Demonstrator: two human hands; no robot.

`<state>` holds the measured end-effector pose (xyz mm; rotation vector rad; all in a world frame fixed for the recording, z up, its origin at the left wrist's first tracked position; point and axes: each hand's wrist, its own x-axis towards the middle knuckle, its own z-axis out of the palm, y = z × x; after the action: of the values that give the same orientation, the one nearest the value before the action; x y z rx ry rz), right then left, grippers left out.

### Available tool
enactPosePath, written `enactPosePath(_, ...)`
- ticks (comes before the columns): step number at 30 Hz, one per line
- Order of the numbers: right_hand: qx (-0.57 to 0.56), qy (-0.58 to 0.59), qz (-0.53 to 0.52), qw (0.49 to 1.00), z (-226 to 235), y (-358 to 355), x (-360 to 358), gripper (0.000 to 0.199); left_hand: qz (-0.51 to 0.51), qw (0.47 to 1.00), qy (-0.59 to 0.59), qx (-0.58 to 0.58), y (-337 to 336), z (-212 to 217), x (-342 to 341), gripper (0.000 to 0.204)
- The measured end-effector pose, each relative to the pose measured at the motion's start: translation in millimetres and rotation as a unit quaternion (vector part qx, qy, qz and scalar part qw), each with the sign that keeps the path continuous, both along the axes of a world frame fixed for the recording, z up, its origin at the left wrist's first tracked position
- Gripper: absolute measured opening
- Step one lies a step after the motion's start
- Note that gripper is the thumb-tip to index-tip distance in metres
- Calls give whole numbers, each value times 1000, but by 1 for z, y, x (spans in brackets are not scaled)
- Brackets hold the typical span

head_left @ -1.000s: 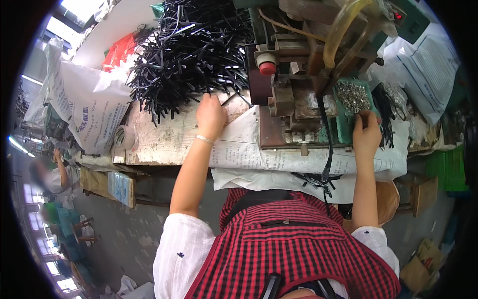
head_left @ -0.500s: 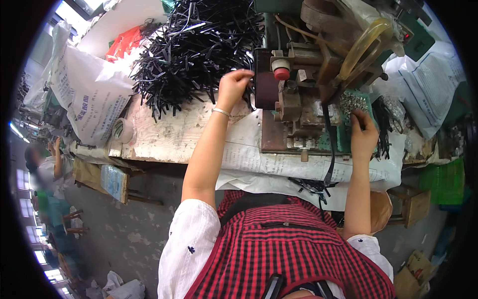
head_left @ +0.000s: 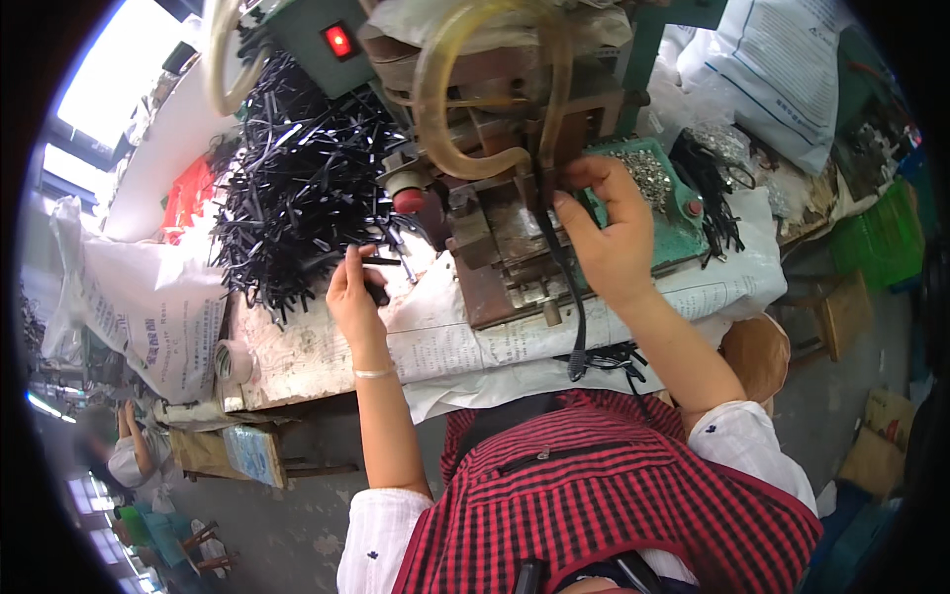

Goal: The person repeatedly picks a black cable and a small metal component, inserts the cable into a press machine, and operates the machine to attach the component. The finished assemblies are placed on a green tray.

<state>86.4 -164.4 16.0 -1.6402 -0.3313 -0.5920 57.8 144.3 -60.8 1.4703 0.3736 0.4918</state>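
At the front edge of the pile of black strips (head_left: 302,188), my left hand (head_left: 357,297) is closed on a black strip (head_left: 382,261), whose end sticks out past the fingers. My right hand (head_left: 612,238) reaches to the working head of a metal press machine (head_left: 524,233). Its thumb and fingers are bent together beside the head; whatever they hold is too small or hidden. A longer black strap (head_left: 563,259) hangs from the press, running down over the table's front edge. Behind my right hand lies a green tray (head_left: 693,220) of small metal parts (head_left: 643,176).
A red button (head_left: 408,201) juts from the press, and a yellowish hose (head_left: 427,109) loops above it. A tape roll (head_left: 236,362) and a white sack (head_left: 158,317) stand at left. More black strips (head_left: 708,188) lie right of the tray. A person (head_left: 129,450) works far left.
My right hand has moved from the tray of metal parts to the press head. My left hand has come back toward me, with a black strip in its fingers. The view has shifted.
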Motion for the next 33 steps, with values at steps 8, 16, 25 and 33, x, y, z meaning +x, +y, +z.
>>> enactPosePath(8,137,91,107,981,14,12,-10,45,-4,965,-235,118,-85,104,-31,10)
enactPosePath(16,57,132,191,971,31,-29,-26,60,-156,720,-409,538,-154,100,-27,25)
enactPosePath(25,-256,173,-141,941,-66,-127,2,23,-133,691,-451,548,-158,84,-10,24)
enactPosePath(33,-457,114,-237,850,-73,-109,-5,14,-181,805,-334,456,-156,82,-42,34)
